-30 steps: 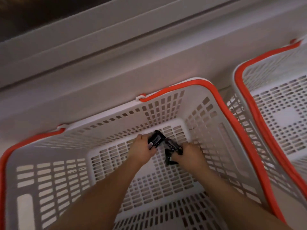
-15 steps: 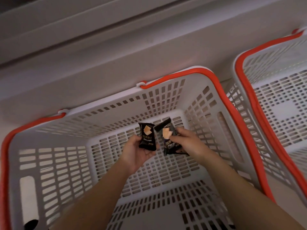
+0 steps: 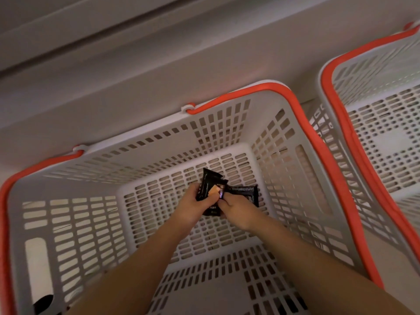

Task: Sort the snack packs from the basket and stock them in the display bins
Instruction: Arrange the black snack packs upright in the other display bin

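Since the prior frame both hands have closed together, stacking the snack packs point(image 3: 210, 189) over the basket point(image 3: 227, 142) floor at 12 o'clock; left hand point(image 3: 193, 206) and right hand point(image 3: 237, 209) pinch them; judged light, crinkly, slippery; grip wrapper edges.

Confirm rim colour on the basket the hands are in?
Orange-red rim on a white slotted basket, clearest in the head view.

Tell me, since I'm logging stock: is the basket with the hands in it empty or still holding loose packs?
Empty, as far as shown: the basket floor is bare. The only snack packs are held in the left hand and right hand.
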The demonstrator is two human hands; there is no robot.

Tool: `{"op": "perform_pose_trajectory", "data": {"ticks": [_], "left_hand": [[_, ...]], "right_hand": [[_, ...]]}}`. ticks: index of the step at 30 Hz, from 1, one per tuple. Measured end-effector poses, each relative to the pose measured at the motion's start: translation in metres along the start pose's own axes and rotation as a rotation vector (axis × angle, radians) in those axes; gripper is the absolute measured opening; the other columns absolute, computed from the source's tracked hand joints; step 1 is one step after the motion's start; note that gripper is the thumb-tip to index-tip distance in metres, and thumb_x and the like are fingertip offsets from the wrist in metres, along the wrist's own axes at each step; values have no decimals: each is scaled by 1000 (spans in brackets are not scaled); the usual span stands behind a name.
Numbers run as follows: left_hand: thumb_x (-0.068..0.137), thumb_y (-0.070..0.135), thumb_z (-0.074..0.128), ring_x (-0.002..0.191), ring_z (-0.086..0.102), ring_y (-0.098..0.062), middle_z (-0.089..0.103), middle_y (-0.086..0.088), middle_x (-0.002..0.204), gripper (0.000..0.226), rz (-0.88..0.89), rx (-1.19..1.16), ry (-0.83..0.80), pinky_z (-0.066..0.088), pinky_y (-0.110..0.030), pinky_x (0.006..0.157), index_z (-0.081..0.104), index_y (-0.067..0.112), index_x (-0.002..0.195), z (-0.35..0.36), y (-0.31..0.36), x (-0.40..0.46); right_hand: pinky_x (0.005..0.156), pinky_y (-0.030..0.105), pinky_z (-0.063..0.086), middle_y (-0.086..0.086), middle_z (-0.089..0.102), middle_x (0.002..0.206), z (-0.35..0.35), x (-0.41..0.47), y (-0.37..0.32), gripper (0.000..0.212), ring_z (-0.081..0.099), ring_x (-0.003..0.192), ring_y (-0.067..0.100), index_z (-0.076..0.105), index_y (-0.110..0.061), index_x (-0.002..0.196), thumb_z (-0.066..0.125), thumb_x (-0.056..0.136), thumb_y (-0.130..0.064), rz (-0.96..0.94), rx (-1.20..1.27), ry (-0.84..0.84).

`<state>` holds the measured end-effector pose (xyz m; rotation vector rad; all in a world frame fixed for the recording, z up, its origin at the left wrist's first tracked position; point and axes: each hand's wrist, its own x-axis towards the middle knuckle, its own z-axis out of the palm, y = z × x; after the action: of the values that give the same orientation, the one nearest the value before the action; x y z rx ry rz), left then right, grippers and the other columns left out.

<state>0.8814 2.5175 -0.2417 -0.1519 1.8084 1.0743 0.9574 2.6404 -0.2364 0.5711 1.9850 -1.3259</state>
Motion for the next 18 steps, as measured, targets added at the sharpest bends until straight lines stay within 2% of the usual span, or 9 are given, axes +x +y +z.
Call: {"op": "perform_pose_trajectory", "data": {"ticks": [2, 3, 5, 7, 10, 13, 15, 16, 18], "left_hand": [[82, 29, 69, 93, 61, -11, 60, 5, 107, 35, -50, 8, 54, 52, -28, 76, 50, 24, 111, -6, -7, -1], [82, 29, 69, 91, 62, -11, 60, 3, 107, 36, -68, 44, 80, 52, -26, 71, 51, 21, 113, -10, -11, -1], [83, 34, 68, 91, 63, -16, 61, 0, 108, 41, -77, 209, 126, 53, -28, 71, 53, 17, 116, -21, -21, -4], [83, 39, 66, 92, 62, -20, 62, -3, 109, 44, -85, 376, 168, 53, -31, 74, 54, 15, 118, -33, -32, -9], [84, 33, 67, 99, 62, -24, 62, -7, 117, 48, -83, 333, 218, 52, -37, 82, 52, 10, 124, -47, -46, -17], [86, 34, 64, 93, 64, -23, 64, -10, 113, 46, -60, 327, 222, 51, -29, 71, 54, 10, 124, -58, -50, -26], [87, 34, 62, 88, 65, -23, 66, -8, 106, 41, -40, 294, 223, 52, -31, 68, 56, 10, 119, -63, -45, -32], [87, 35, 61, 86, 65, -23, 66, -7, 101, 37, -13, 279, 229, 53, -33, 68, 58, 11, 115, -64, -39, -36], [88, 39, 59, 86, 65, -24, 66, -5, 95, 34, 61, 258, 242, 54, -36, 71, 59, 13, 109, -66, -26, -46]], "right_hand": [[84, 35, 43, 15, 54, 113, -3, 2, 9, 27, 50, 106, 31, 53, -6, 114, 39, 95, -20, -88, -296, 105], [93, 36, 39, 12, 48, 124, -4, 5, 15, 32, 43, 118, 30, 49, -8, 122, 44, 91, -16, -123, -469, 194], [103, 37, 29, 8, 36, 138, -5, 9, 28, 46, 31, 129, 27, 39, -12, 133, 47, 87, -10, -147, -688, 307], [105, 37, 26, 9, 32, 142, -3, 8, 36, 51, 30, 131, 28, 31, -13, 137, 44, 88, -7, -129, -760, 346], [105, 40, 28, 13, 32, 142, 3, 6, 40, 48, 35, 128, 31, 27, -10, 138, 39, 92, -7, -118, -894, 366], [102, 42, 33, 16, 36, 139, 5, 5, 32, 45, 38, 125, 34, 31, -8, 134, 42, 91, -5, -101, -947, 267], [99, 40, 39, 14, 41, 136, 0, 0, 23, 47, 43, 122, 31, 35, -10, 133, 51, 89, -8, -68, -770, 178], [94, 37, 44, 12, 46, 131, -4, -5, 15, 46, 48, 116, 28, 39, -11, 130, 57, 88, -12, -24, -511, 151], [75, 27, 51, 7, 60, 113, -14, -23, -10, 36, 60, 95, 19, 48, -11, 121, 61, 88, -13, 95, 231, 71]]}}
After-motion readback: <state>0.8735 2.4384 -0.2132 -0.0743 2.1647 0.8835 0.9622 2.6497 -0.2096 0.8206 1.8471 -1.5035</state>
